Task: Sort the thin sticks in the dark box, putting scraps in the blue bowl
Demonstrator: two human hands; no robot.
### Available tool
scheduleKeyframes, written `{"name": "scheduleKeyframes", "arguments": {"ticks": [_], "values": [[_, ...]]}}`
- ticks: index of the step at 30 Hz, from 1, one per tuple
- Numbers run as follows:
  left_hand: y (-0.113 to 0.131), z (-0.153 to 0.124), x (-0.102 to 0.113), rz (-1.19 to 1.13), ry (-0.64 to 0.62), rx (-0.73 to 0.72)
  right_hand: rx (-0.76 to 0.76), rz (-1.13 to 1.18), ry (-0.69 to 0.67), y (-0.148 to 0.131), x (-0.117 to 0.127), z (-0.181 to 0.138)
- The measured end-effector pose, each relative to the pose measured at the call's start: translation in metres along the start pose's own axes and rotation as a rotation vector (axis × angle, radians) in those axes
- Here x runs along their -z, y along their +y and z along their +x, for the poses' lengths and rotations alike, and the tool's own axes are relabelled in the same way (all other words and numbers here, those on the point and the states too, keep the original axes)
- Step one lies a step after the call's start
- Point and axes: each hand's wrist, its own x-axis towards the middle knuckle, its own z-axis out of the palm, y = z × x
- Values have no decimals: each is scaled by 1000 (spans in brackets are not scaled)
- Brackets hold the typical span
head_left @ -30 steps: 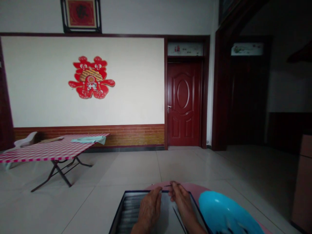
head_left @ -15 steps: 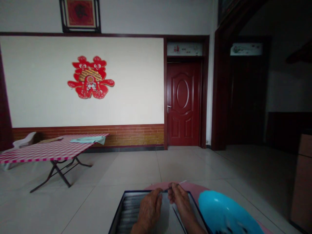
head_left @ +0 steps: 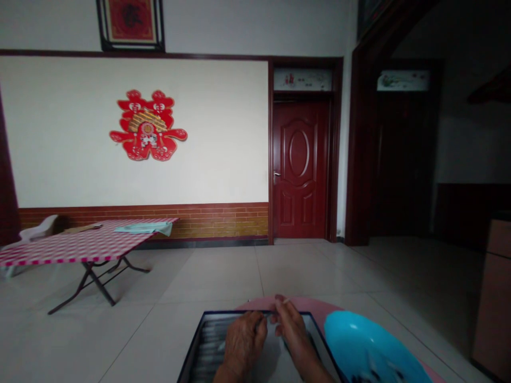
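My left hand and my right hand are close together low in the view, above a dark-rimmed shallow tray with ribbed grey contents. A short pale tip of a thin stick shows at my right fingertips. The rest of the stick is hidden by my fingers. My left fingers curl towards my right hand, and I cannot tell whether they grip it. A blue plastic basin with dark bits inside lies just right of my right forearm.
Tray and basin rest on a round pink surface. Ahead lies a tiled floor. A folding table with a red-checked cloth stands far left, a red door is ahead, and a wooden cabinet stands at the right edge.
The thin stick stuck out past my right fingers earlier; now only a short tip shows. My right hand has turned slightly, and the view has tilted a little.
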Motion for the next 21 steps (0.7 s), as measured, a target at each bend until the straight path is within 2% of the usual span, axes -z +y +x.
{"name": "scheduleKeyframes", "arguments": {"ticks": [2,5,10,14,19,21], "values": [[0,0,0,46,-2,18,38,75,72,-4,4,3],[-3,-1,-5,60,14,-19,25,111,98,-10,8,3],[-15,-9,-26,67,176,-115,-31,102,99,-16,2,-5],[-22,-14,-36,15,196,-129,18,16,37,-18,-4,-11],[-23,-13,-35,-51,171,-139,32,-130,-41,-13,-8,-11],[-22,-12,-33,-51,163,-154,120,-187,-57,-11,-8,-11]]}}
